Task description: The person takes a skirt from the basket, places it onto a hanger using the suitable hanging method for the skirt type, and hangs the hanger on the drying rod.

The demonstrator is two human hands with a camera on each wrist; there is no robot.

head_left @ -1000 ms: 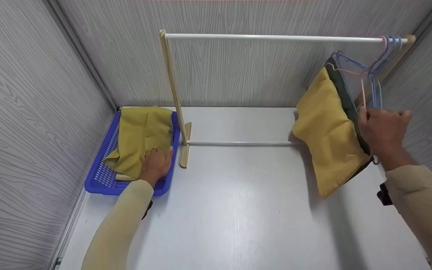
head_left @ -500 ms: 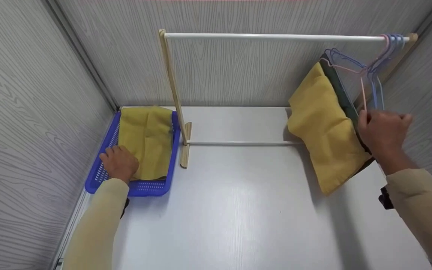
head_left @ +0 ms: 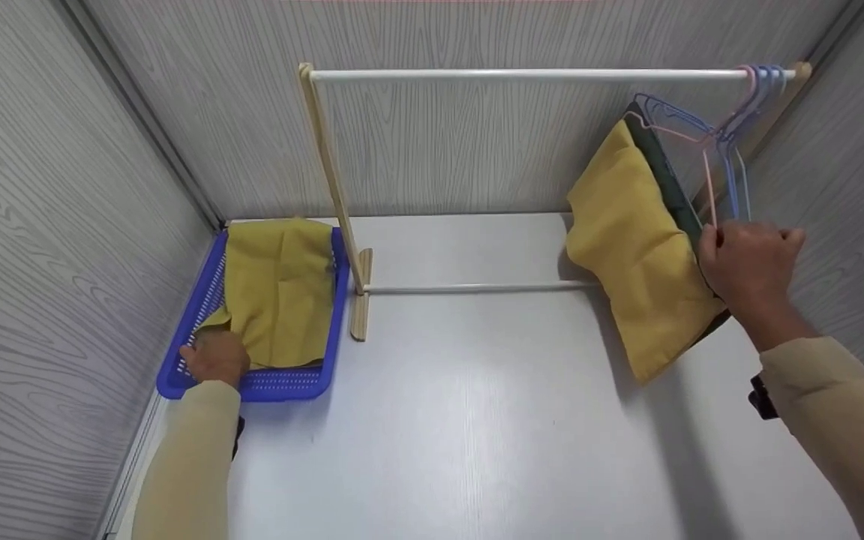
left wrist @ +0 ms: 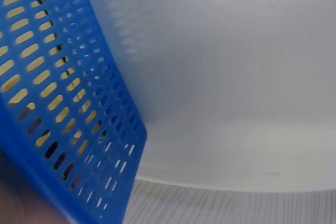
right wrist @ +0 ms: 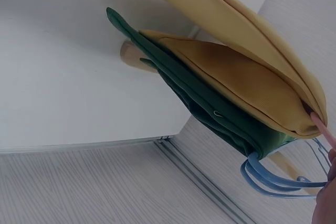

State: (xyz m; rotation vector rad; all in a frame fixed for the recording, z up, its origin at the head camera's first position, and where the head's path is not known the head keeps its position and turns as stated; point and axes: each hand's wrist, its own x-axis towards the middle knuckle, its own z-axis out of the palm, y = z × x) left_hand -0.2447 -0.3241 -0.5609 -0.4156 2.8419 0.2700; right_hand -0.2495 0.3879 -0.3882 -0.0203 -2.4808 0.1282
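In the head view, my left hand is low at the front left of a blue slotted basket, over the corner of a folded yellow cloth. Its fingers are hidden, so I cannot tell whether they pinch the cloth. My right hand grips the lower end of a pink hanger. A second yellow cloth drapes over that hanger. Behind it hangs a dark green cloth. The right wrist view shows both draped cloths, with blue hangers beside my fingers.
A rack with a white top rail and a wooden left post stands across the table. Several hangers hook together at its right end. A lower rail runs near the tabletop. Grey panels enclose the back and sides.
My left hand has moved from the right side of the basket cloth to its front left corner and dipped lower. My right hand keeps its grip while the hanging cloths have swung slightly left.
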